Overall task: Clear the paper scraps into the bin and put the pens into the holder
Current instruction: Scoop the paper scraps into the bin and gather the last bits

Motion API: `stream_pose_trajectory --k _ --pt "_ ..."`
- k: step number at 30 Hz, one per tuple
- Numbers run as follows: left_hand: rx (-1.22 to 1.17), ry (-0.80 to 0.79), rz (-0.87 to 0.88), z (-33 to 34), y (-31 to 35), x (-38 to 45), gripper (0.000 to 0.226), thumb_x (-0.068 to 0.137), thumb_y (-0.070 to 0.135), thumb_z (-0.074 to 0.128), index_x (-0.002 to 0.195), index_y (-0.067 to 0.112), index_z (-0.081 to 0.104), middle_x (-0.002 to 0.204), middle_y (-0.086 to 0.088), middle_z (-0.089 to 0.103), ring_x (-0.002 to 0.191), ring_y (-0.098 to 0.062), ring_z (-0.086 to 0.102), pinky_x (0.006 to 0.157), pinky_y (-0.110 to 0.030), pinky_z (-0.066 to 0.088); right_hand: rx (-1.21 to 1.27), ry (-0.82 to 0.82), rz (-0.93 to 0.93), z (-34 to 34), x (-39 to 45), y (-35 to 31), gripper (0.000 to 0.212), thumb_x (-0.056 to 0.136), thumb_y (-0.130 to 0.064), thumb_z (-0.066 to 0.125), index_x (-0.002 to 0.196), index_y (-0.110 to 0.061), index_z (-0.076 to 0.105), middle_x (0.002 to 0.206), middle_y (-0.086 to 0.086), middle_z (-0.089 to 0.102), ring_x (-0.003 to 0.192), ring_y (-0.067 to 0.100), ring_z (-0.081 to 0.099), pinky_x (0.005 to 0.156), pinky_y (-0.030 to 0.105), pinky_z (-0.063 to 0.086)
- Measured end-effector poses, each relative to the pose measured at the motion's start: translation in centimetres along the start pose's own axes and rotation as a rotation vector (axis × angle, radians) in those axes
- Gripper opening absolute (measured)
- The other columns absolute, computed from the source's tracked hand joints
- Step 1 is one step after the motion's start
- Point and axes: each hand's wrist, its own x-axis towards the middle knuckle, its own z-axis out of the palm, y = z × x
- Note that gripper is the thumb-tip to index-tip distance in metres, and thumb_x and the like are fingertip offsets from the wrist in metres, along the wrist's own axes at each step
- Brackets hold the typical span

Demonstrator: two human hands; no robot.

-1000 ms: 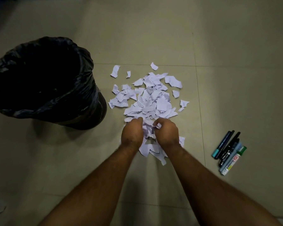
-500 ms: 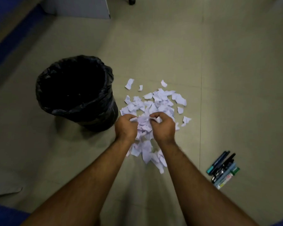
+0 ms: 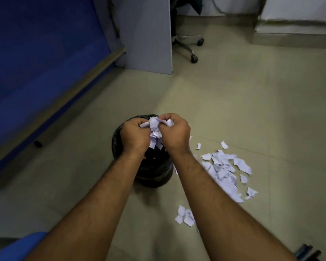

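Head view: no readable writing anywhere. Left hand (image 3: 135, 135) and right hand (image 3: 176, 133) both clench a scrap wad (image 3: 155, 133) at frame centre, over the bin (image 3: 154, 172).

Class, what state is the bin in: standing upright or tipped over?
Upright. The bin stands on the floor, its black-lined mouth facing up beneath both hands and their paper.

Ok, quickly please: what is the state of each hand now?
Left hand: closed, holding the paper scraps.
Right hand: closed, holding the same paper scraps.
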Motion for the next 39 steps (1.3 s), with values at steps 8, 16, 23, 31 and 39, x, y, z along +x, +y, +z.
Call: stream_pose_trajectory --k 8,16,23,31,39 --pt "0.377 -0.128 -0.012 -0.2 -5.3 3.8 0.013 0.089 0.01 0.056 0.098 0.012 0.066 0.085 -0.003 0.064 0.066 -0.018 0.06 0.045 -0.017 0.041 -0.408 -0.276 0.105 4.1 1.5 3.5 0.026 0.084 -0.025 0.069 0.109 -0.018 0.071 0.103 0.004 0.074 0.098 0.023 0.068 0.077 0.026 0.05" --pt "0.515 -0.145 0.101 0.6 -5.8 3.4 0.034 0.082 0.006 0.06 0.111 0.02 0.066 0.106 -0.004 0.07 0.093 -0.023 0.066 0.081 -0.037 0.058 -0.394 -0.142 0.062 3.4 1.8 2.1 0.037 0.08 -0.012 0.059 0.115 -0.021 0.07 0.105 -0.001 0.073 0.1 0.018 0.067 0.088 0.027 0.052" --pt "0.352 -0.127 0.162 2.4 -1.4 0.5 0.027 0.078 0.007 0.058 0.094 0.022 0.073 0.074 0.008 0.067 0.075 -0.015 0.065 0.07 -0.023 0.052 -0.205 0.074 0.058 -0.8 2.0 1.2 0.015 0.082 -0.022 0.063 0.092 -0.022 0.073 0.081 -0.008 0.071 0.081 0.012 0.066 0.077 0.026 0.053" --pt "0.111 -0.446 0.11 11.8 -3.2 -7.2 0.023 0.078 0.008 0.056 0.089 0.023 0.069 0.065 0.006 0.064 0.068 -0.027 0.068 0.068 -0.038 0.059 -0.18 0.334 0.207 -10.6 -0.8 9.4 0.013 0.085 -0.025 0.062 0.09 -0.02 0.073 0.085 -0.007 0.072 0.083 0.014 0.067 0.075 0.026 0.049" --pt "0.7 -0.791 0.152 19.5 -14.5 -12.5 0.048 0.088 0.016 0.06 0.135 0.017 0.052 0.137 -0.009 0.055 0.124 -0.028 0.054 0.103 -0.038 0.046 -0.622 0.092 0.381 -18.3 -6.9 24.6 0.036 0.085 -0.024 0.065 0.12 -0.018 0.065 0.121 0.006 0.066 0.109 0.027 0.063 0.087 0.031 0.047"
